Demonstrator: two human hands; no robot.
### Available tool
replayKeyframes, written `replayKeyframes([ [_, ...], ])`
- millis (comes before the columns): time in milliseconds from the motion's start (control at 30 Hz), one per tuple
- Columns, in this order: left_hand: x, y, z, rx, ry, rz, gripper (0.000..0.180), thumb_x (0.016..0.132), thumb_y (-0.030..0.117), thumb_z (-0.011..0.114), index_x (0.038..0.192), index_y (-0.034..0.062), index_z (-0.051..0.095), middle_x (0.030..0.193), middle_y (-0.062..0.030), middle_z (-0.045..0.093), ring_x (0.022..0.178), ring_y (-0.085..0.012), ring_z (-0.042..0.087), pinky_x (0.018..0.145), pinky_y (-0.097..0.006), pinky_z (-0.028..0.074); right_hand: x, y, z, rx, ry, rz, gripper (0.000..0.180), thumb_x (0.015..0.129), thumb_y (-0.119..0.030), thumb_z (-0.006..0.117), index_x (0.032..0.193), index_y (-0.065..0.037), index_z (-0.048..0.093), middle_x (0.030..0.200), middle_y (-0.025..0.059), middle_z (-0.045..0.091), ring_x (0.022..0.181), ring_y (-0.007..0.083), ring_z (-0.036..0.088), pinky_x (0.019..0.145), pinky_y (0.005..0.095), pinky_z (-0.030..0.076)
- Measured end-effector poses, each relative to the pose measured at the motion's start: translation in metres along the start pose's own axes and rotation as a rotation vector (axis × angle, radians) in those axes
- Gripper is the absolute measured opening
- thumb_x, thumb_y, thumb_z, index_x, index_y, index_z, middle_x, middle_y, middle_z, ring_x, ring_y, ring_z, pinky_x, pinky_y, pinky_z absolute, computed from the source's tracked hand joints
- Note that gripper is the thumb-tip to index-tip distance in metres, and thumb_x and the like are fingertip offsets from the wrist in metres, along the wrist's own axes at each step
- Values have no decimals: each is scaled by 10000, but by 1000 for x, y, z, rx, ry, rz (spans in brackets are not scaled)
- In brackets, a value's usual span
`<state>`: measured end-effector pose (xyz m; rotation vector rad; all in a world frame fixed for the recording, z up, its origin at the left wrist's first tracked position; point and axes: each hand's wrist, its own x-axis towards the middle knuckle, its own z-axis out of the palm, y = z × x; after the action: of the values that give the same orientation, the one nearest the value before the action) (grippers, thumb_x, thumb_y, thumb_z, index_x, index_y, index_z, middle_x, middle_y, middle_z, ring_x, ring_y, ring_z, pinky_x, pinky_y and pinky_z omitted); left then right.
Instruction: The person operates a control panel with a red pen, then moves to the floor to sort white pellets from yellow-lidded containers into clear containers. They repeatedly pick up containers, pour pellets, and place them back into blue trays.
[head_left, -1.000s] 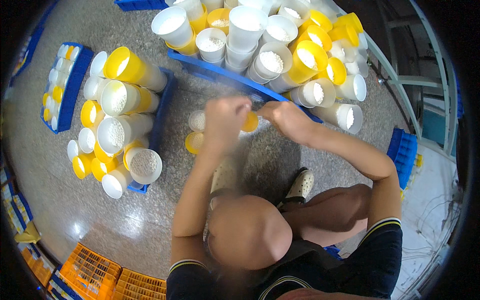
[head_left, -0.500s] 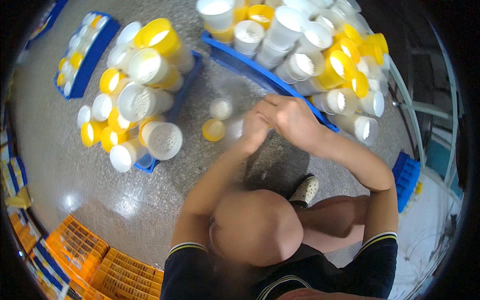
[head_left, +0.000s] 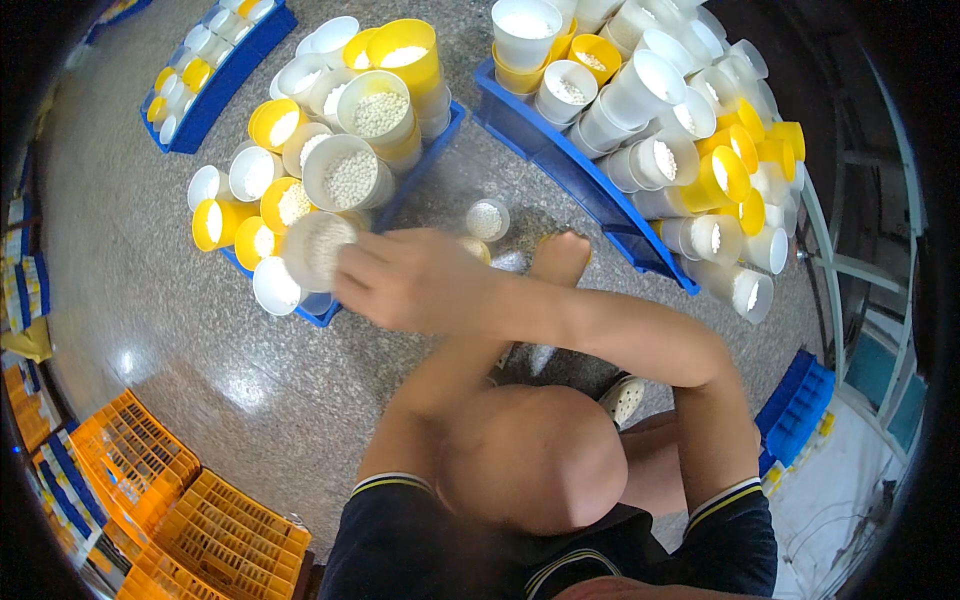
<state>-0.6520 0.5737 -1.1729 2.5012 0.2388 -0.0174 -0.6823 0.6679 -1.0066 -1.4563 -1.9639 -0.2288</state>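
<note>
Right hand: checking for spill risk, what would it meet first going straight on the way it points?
The right hand points left at a white cup of pellets, seemingly touching it; depth unclear.

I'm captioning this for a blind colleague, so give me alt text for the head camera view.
Seen from above, a crouching person's right hand reaches across the body to a white cup of small white pellets at a blue tray of yellow and white cups; the left hand is fisted near a small pellet cup on the floor.
</note>
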Motion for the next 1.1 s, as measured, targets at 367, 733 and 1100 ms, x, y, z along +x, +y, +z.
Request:
replayKeyframes([
  [367, 5, 4, -18, 45, -394, 42, 219, 795, 113, 713, 1007, 73, 743, 1053, -160, 741, 978, -325, 739, 799, -457, 610, 41, -1, 11, -18, -21, 71, 136, 775, -124, 689, 874, -33, 665, 881, 83, 626, 833, 208, 681, 603, 321, 587],
  [733, -3, -11, 14, -231, 19, 169, 170, 830, 31, 562, 803, -26, 720, 895, -272, 706, 816, -421, 714, 726, -519, 569, -30, 105, -100, -441, -173, 605, 262, 781, 34, 630, 1041, 44, 662, 967, 245, 686, 837, 414, 701, 721, 451, 592],
  [1100, -28, -16, 4, 75, 90, 418, 141, 813, 138, 699, 893, 22, 704, 920, -142, 700, 987, -332, 653, 935, -425, 514, -64, 213, -67, -551, -359, 745, 184, 855, -82, 587, 805, 55, 699, 790, 281, 684, 799, 430, 703, 737, 493, 574],
])
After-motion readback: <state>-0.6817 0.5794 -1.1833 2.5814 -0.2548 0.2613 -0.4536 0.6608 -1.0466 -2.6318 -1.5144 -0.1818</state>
